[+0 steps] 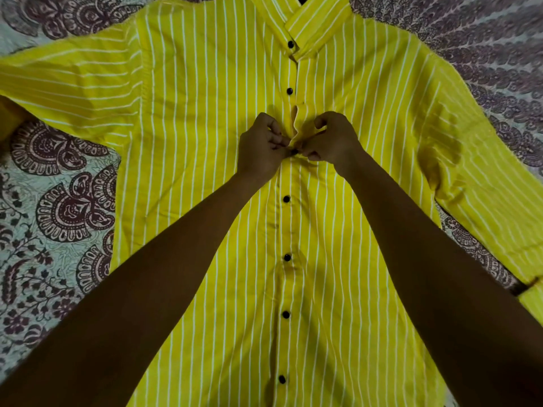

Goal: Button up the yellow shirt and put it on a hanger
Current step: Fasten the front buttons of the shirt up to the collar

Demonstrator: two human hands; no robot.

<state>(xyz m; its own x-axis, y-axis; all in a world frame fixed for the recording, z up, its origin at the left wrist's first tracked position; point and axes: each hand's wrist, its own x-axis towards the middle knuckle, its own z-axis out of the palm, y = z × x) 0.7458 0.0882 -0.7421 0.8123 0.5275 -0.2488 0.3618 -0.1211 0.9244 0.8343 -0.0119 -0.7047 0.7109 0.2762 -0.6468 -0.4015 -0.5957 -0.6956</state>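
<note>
- Bedspread (58, 212) with a dark paisley print carries the yellow striped shirt (205, 142), which lies front up and spread flat across the middle of the view
- Its collar (311, 22) sits at 12 o'clock and its lower front runs out of view at 6 o'clock
- One sleeve (58, 83) stretches toward 9 o'clock; the other sleeve (484, 201) slopes down toward 4 o'clock
- Dark buttons run in a line down the shirt's middle: a collar button (290, 44) at 12 o'clock, a second button (289, 90) just below it, then four lower buttons (286, 198) from the centre down to 6 o'clock
- Along those four lower buttons the front lies closed and flat
- Between the second button and the hands the two front edges stand apart in a narrow open gap (295, 118), with the edge on the 3 o'clock side buckled up
- Left hand (261, 148), just above centre on the 9 o'clock side of the button line, has its fingers (279, 141) curled tight and pinching the front edge of the shirt
- Right hand (332, 142), on the 3 o'clock side, mirrors it: its fingers (313, 155) are bent in and pinch the opposite front edge
- Both hands' fingertips meet over a dark button (293, 153) at the bottom of the gap; whether it has passed through its hole cannot be told
- Both bare forearms reach in from 7 and 5 o'clock and cross over the lower half of the shirt
</note>
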